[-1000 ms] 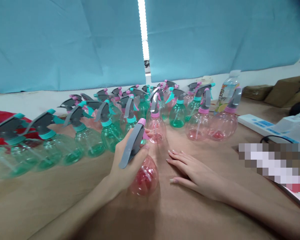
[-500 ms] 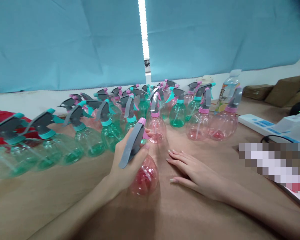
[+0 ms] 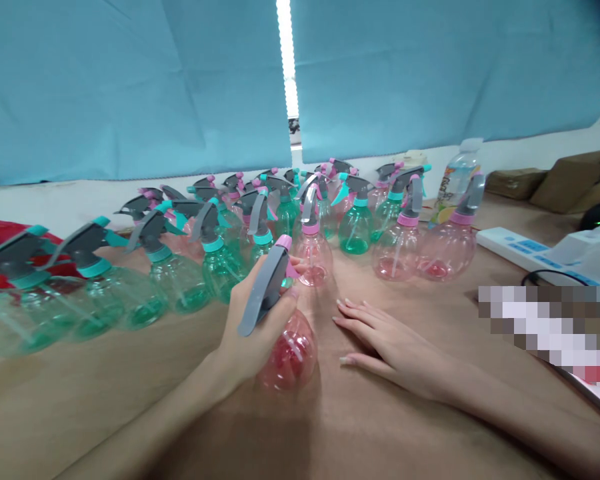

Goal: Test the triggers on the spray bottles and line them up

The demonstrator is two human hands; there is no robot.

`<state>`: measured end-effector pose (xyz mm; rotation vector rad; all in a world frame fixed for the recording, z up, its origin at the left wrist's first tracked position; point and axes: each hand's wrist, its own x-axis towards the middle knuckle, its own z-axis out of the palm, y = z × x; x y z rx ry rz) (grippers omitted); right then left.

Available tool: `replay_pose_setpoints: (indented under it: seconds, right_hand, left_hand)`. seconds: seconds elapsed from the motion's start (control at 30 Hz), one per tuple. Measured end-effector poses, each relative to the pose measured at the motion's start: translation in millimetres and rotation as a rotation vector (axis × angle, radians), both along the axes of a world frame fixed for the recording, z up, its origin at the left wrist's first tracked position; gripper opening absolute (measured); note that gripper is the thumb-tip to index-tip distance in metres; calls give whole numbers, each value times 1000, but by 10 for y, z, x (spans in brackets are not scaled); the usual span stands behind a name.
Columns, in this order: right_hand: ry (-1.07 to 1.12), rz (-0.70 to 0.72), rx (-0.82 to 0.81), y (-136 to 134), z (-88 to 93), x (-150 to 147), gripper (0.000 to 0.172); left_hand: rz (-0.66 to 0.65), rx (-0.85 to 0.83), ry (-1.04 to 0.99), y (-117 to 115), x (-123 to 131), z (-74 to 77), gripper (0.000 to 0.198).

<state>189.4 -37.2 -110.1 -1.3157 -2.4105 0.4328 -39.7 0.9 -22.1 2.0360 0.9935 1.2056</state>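
Observation:
My left hand (image 3: 250, 333) is wrapped around the neck of a pink spray bottle (image 3: 293, 353) with a grey and pink trigger head. The bottle is tilted slightly, low over the brown table (image 3: 360, 427); whether its base touches the surface I cannot tell. Fingers spread, my right hand (image 3: 390, 340) lies on the table to the right, holding nothing. Just beyond the left hand stands another pink spray bottle (image 3: 313, 257). A row of green spray bottles (image 3: 183, 287) runs off to the left, and two pink ones (image 3: 395, 250) stand behind the right hand.
More green and pink spray bottles crowd the back, by a white wall under blue cloth (image 3: 405, 73). At right are a clear drink bottle (image 3: 463, 170), a white power strip (image 3: 520, 250) with a plug and cable, brown boxes (image 3: 570, 183) and a blurred-out item. Red material (image 3: 10, 243) lies far left.

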Motion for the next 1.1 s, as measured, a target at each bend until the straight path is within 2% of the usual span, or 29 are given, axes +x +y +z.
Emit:
replay_pose_setpoints:
  seconds: [0.33,0.53,0.67,0.8,1.0,1.1]
  right_hand:
    - [3,0,-4,5,-6,2,68]
    - [-39,8,-20,-2,27,-6,72]
    - [-28,2,-18,-4,29,-6,70]
    - [-18,3,-14,1,21,-3,70]
    - [-34,11,-12,2,20,-4,72]
    - [-44,9,-10,2,26,-7,72]
  left_hand:
    - [-16,-1,-5,35,-25,-12,19]
    - [-14,16,1,-5,-21,60,14]
    - [-53,0,-17,-44,-6,100,7]
    - [-99,-30,-28,-64,-11,118,10]
    - [-87,-61,36,-110,-26,129,3]
    - [-68,-17,49,-112,-25,109,3]
